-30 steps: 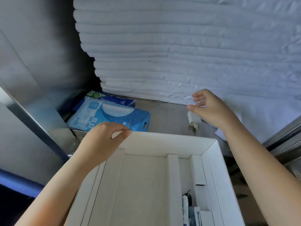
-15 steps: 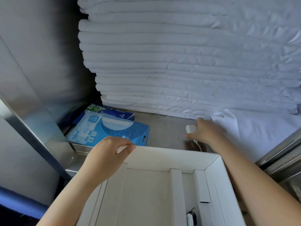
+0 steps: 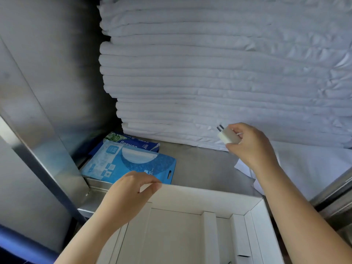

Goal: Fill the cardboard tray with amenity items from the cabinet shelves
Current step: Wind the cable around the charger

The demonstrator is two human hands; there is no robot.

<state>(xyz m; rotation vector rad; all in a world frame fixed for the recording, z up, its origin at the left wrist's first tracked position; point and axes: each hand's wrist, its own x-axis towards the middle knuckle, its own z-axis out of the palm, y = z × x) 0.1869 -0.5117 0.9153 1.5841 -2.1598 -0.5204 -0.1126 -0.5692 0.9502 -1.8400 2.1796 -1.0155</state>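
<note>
While pinching white 2-pin plastic charger [image 3: 228, 136] in right hand [image 3: 253, 147], centre right, lower into white cardboard tray [image 3: 209, 195] pinched by left hand [image 3: 129, 193].

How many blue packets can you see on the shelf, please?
2: a light blue packet at front left of the shelf, and a darker blue packet partly under it, farther back. Others may be hidden.

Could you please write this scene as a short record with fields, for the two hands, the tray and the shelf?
left hand: pinches the far rim of the cardboard tray
right hand: holds a white charger plug above the shelf, prongs pointing up and left
shelf: two blue packets at left, folded white linen stacked behind
</note>
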